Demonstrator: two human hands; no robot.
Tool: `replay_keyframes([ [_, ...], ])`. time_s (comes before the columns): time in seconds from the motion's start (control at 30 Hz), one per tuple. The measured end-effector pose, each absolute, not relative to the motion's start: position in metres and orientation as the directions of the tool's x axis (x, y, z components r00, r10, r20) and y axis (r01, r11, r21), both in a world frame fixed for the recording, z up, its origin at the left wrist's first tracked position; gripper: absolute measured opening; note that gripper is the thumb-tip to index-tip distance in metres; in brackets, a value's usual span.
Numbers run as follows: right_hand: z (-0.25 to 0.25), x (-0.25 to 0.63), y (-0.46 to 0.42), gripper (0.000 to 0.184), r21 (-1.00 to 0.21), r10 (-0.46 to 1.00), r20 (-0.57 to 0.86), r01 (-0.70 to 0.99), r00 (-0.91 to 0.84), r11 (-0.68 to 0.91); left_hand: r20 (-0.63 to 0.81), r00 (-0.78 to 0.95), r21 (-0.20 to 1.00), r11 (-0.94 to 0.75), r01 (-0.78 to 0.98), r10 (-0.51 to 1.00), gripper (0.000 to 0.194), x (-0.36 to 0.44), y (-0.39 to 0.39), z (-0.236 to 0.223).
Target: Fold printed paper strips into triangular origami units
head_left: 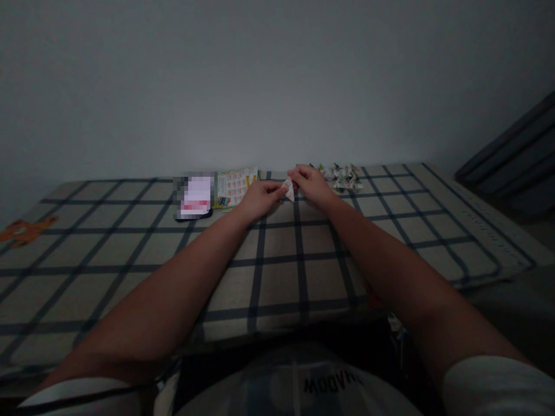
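Between both hands, above the checked tablecloth, is a small folded piece of printed paper (289,190) with a pointed, triangular shape. My left hand (263,199) pinches its left side between thumb and fingers. From the right, my right hand (313,184) grips its upper edge, fingers closed. Just behind the right hand lie several small folded paper pieces (347,178) with similar print, grouped in rows. A stack of colourful printed sheets (234,188) rests left of my left hand, partly hidden by it.
A phone (197,196) with a lit, blurred screen stands left of the sheets. An orange cut-out figure (28,230) lies at the far left of the checked tablecloth (277,289). Behind the table rises a plain wall (277,86); dark folded material (515,144) is at the right.
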State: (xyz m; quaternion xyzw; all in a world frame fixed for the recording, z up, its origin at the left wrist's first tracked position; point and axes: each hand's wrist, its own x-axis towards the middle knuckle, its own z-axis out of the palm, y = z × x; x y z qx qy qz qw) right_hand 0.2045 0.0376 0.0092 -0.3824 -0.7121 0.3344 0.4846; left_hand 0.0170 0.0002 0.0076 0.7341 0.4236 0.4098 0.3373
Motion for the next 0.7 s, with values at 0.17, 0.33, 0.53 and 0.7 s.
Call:
replay_keyframes([
  [0.17,0.01,0.205,0.036,0.049,-0.908,0.887,0.343,0.131,-0.31,0.398,0.371,0.195,0.823,-0.419,0.385,0.908,0.044,0.017,0.001,0.006],
  [0.33,0.009,0.204,0.036,0.034,-0.923,0.885,0.309,0.115,-0.349,0.368,0.367,0.079,0.866,-0.371,0.335,0.927,0.039,0.016,0.004,0.004],
  [0.53,0.013,0.203,0.037,0.031,-0.902,0.89,0.338,0.166,-0.305,0.399,0.257,0.051,0.963,-0.26,0.069,0.965,0.043,0.022,0.005,0.002],
  [0.7,0.016,0.204,0.032,0.023,-0.924,0.9,0.298,0.142,-0.317,0.356,0.274,0.065,0.962,-0.273,-0.021,0.96,0.044,0.018,0.015,-0.005],
])
